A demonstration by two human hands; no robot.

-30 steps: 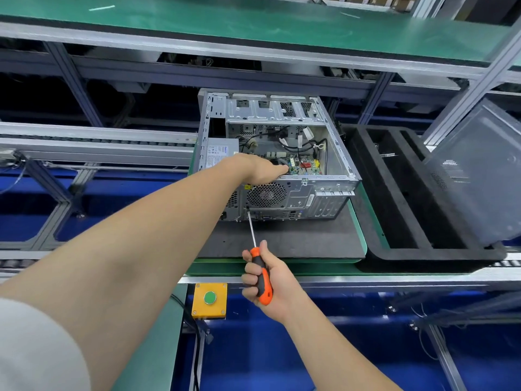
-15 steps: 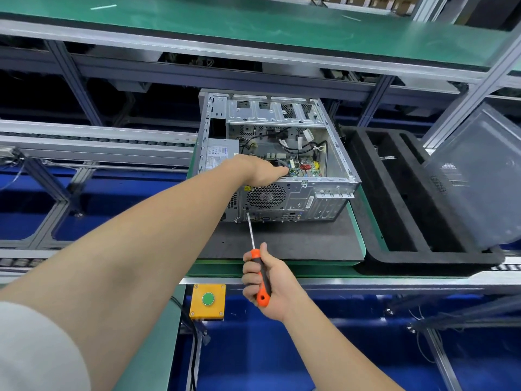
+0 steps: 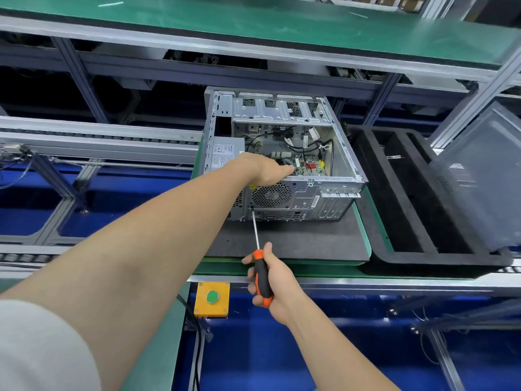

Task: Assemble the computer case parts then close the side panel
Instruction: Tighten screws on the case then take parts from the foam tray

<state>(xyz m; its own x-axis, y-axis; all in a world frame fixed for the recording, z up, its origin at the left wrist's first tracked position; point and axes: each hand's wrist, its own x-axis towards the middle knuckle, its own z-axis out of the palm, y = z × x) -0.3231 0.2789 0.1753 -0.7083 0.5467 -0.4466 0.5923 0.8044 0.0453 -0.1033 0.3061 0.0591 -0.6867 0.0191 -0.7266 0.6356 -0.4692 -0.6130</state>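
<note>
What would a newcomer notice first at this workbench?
The open computer case sits in the middle, its wiring bare. The right hand holds an orange-and-black screwdriver, tip at the case's rear beside the fan grille, while the left hand reaches inside. Below hangs a yellow box with a green button.

There is only one view, from a wide-angle camera worn on the person's head. It faces forward and down, along both bare forearms. The open grey metal computer case [image 3: 310, 198] lies in the middle at arm's length, on the green-edged conveyor bench [image 3: 310, 270]. The right hand [image 3: 277, 286], gripping the orange-and-black screwdriver [image 3: 262, 277], is nearer to the lens. The silver aluminium frame post [image 3: 476, 100] leans strongly near the right border.
</note>
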